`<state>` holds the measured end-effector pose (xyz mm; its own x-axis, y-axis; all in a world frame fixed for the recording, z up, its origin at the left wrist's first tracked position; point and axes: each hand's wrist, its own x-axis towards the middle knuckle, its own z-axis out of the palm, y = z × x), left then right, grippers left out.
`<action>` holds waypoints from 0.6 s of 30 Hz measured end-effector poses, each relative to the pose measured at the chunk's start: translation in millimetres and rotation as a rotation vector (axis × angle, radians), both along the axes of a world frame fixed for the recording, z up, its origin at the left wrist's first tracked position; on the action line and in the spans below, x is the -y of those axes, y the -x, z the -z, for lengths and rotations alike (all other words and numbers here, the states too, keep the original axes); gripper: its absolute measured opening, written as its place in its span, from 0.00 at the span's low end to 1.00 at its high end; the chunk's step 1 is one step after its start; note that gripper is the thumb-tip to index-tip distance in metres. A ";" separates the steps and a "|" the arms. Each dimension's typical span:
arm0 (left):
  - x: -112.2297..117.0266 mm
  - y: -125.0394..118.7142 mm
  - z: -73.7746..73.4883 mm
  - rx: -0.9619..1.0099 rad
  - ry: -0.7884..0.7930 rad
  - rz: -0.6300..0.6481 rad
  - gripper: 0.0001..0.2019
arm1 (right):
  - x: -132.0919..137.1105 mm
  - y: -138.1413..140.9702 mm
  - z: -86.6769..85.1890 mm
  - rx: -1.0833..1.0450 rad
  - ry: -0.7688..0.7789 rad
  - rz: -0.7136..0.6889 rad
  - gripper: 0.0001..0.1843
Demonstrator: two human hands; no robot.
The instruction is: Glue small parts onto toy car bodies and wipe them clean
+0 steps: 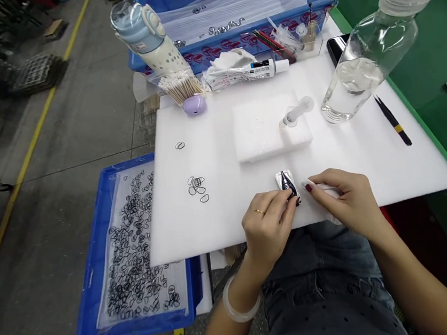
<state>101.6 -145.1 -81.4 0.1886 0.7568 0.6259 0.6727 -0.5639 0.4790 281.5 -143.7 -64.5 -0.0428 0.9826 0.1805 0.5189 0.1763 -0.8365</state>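
My left hand [268,226] pinches a small white and black toy car [285,181] near the front edge of the white foam board [221,221]. Just right of the car, my right hand [350,196] is closed around something white and soft-looking, perhaps a folded wipe [326,188]; its tip sticks out by the thumb toward the car. Beyond the hands lies a white foam block [263,128] with a clear dropper-like tube [300,110] standing tilted in it. Several thin black-edged rings [197,189] rest on the board to the left.
Black tweezers [393,121] and a clear bottle [353,83] are at right. Behind are a glue-like tube [248,72], cotton swabs [180,86], a purple case [194,105], a drinking bottle [152,41] and a blue bin [232,32]. A blue tray [92,268] of rings sits lower left.
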 end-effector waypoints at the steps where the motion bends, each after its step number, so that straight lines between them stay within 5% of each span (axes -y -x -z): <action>1: 0.2 -1.3 0.8 -0.017 -0.006 0.000 0.05 | -0.9 1.4 -0.1 0.029 -0.001 -0.018 0.07; 18: -5.7 12.3 -0.7 0.204 0.350 0.033 0.11 | -5.6 6.9 3.0 0.166 -0.004 -0.050 0.06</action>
<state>89.3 -139.4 -80.7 0.1146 0.9265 0.3583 0.5281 -0.3624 0.7680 274.6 -138.2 -67.5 -0.1209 0.9778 0.1713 0.6405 0.2087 -0.7391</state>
